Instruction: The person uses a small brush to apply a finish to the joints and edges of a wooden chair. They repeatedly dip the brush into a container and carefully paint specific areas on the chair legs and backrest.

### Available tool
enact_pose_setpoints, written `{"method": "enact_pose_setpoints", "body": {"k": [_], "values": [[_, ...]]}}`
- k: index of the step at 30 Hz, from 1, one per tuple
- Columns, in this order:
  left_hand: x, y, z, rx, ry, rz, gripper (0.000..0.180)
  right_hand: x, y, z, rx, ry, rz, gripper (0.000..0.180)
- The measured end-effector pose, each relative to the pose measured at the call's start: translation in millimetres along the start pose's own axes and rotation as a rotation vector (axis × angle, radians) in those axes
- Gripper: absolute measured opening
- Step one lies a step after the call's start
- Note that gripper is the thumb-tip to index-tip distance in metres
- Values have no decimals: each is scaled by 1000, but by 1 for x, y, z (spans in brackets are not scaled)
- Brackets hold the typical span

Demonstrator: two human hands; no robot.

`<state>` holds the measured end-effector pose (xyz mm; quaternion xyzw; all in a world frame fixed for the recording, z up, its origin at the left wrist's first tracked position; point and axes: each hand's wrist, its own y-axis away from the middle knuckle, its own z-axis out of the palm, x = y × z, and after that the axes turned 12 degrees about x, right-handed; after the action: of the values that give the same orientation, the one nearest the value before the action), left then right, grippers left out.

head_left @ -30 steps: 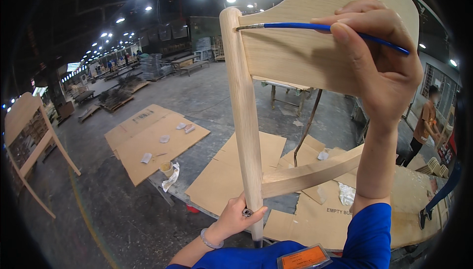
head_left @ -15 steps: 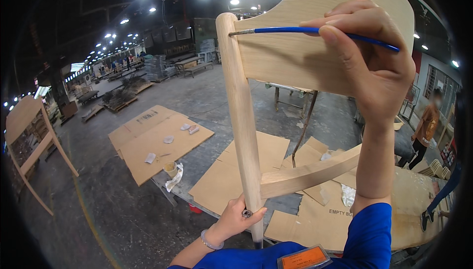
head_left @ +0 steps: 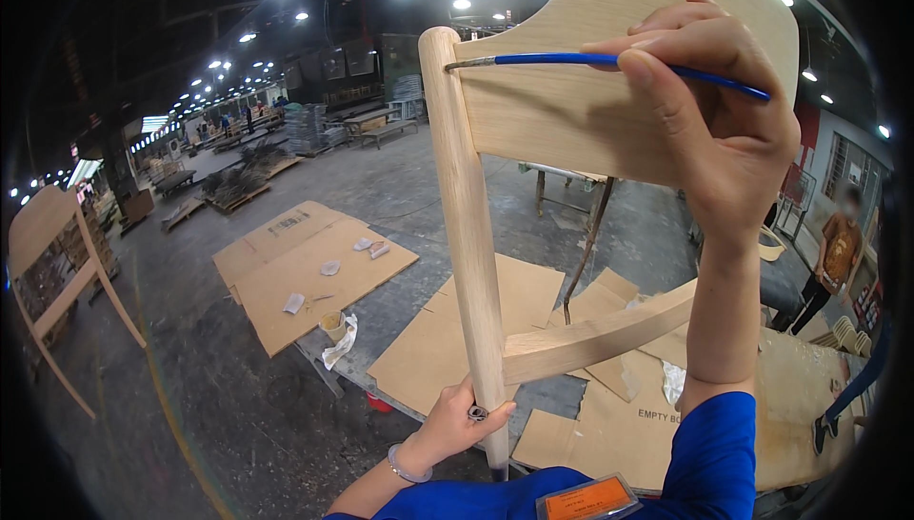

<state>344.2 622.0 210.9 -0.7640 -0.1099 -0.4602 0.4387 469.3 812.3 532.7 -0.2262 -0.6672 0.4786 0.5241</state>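
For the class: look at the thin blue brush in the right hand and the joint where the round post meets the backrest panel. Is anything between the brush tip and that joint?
Nothing visible. The right hand holds the blue brush level, its tip at the joint between round post and backrest panel. The left hand grips the post far lower.

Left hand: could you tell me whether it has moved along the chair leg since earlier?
No. The left hand still grips the chair leg at the same spot below the side rail.
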Motion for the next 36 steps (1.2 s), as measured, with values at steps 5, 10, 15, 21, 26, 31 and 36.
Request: {"method": "enact_pose_setpoints", "body": {"k": [5, 10, 15, 21, 26, 31, 36], "values": [[-1, -2, -2, 10, -7, 15, 35, 0, 0, 3, -13, 32, -6, 7], [-3, -2, -4, -7, 22, -30, 36, 0, 2, 10, 51, 24, 10, 8], [-5, -2, -4, 8, 21, -27, 34, 2, 1, 13, 18, 53, -31, 9], [-5, -2, -5, 17, 20, -18, 32, 2, -1, 15, 6, 11, -20, 5], [-6, -1, -7, 34, 6, 6, 32, 3, -1, 19, -18, -8, -24, 5], [-7, -1, -9, 40, 9, -14, 32, 4, 0, 24, 11, -74, 3, 6], [-6, 0, -11, 41, 5, -23, 32, 4, 1, 26, 9, -25, -2, 5]]}}
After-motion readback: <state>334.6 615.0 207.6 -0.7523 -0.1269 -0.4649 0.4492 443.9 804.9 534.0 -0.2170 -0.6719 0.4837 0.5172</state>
